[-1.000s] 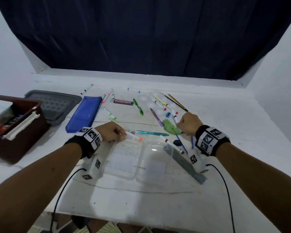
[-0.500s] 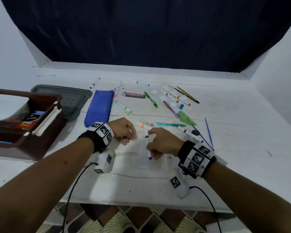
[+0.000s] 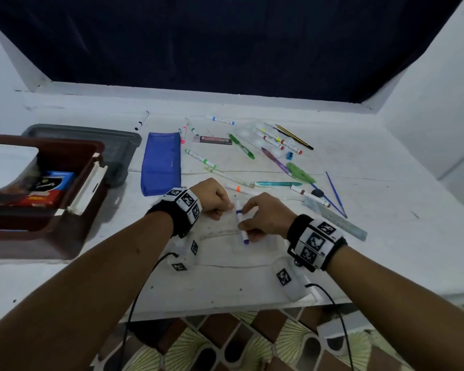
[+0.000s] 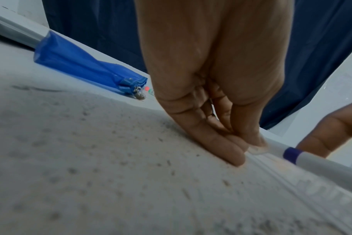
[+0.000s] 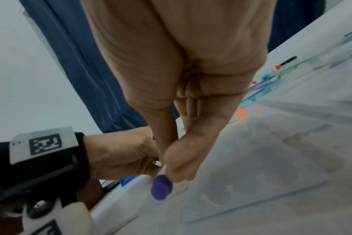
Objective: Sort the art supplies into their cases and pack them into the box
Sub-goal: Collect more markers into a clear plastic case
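My right hand [image 3: 243,226] pinches a white marker with a purple cap [image 3: 241,223] over a clear plastic case [image 3: 220,245] lying flat near the table's front edge. The purple cap end [image 5: 161,187] points toward me, below my right hand [image 5: 171,167]. My left hand [image 3: 229,208] is curled, its thumb and forefinger pinching the case's far-left rim beside the marker's upper end. In the left wrist view my left hand [image 4: 245,147] lies on the ridged rim, with the marker [image 4: 311,163] just to its right. A blue pouch [image 3: 161,162] lies behind my left hand.
A brown box [image 3: 73,199] holding packs stands at the left, a grey lid [image 3: 113,140] behind it. Several loose markers, pens, pencils and brushes lie scattered behind and right of my hands, among them an orange-capped marker [image 3: 239,188] and a clear ruler [image 3: 340,223].
My right hand came from the pile at the right to the clear case, carrying the purple marker. My left hand let go of the orange-capped marker and stayed at the case's rim.
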